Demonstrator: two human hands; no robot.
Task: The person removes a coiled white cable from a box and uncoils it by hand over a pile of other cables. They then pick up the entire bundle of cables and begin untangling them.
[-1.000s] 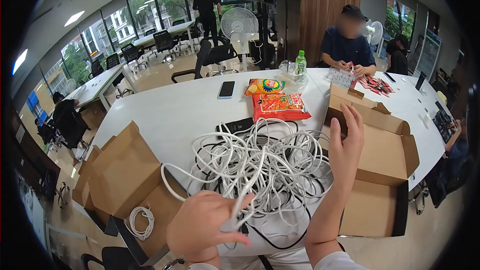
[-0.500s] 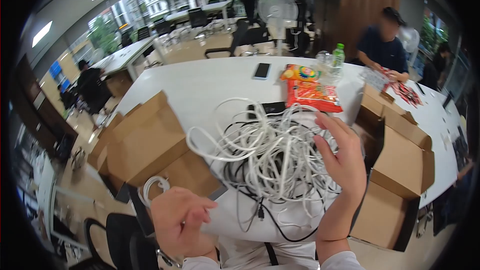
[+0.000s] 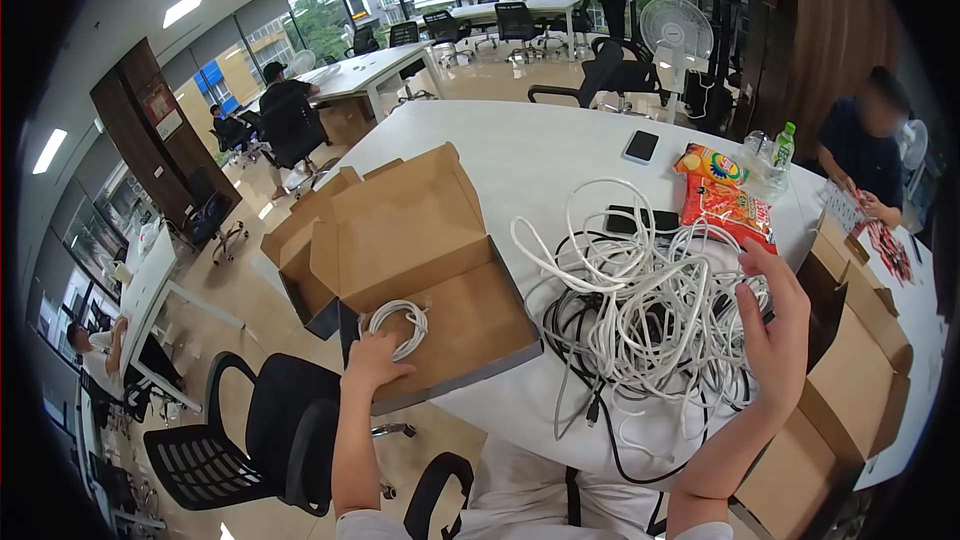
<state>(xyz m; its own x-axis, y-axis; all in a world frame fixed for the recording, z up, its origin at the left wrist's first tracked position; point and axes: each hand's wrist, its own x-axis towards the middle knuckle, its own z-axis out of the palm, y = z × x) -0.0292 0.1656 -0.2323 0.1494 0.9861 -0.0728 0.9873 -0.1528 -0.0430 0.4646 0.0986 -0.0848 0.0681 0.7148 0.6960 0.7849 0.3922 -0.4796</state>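
Note:
A small coil of white cable [image 3: 398, 328] lies at the near left corner of the open left cardboard box [image 3: 465, 330]. My left hand [image 3: 375, 362] is at that corner, touching or just beside the coil; whether its fingers grip it is hard to tell. A large tangle of white and black cables [image 3: 650, 310] covers the middle of the white table [image 3: 520, 160]. At the tangle's right edge my right hand [image 3: 775, 325] is raised with its fingers apart and nothing held. A second open cardboard box [image 3: 835, 395] stands to the right of that hand.
Snack bags [image 3: 725, 210], a phone [image 3: 641, 146] and a green-capped bottle [image 3: 784, 145] sit at the table's far side. A person [image 3: 865, 145] handles red items at the right. A black chair [image 3: 280, 430] stands at the near left, and a fan [image 3: 677, 40] stands beyond the table.
The view has turned left, shifting the scene rightward. My left hand has moved over to the left box's near corner by the white coil. My right hand remains beside the tangle.

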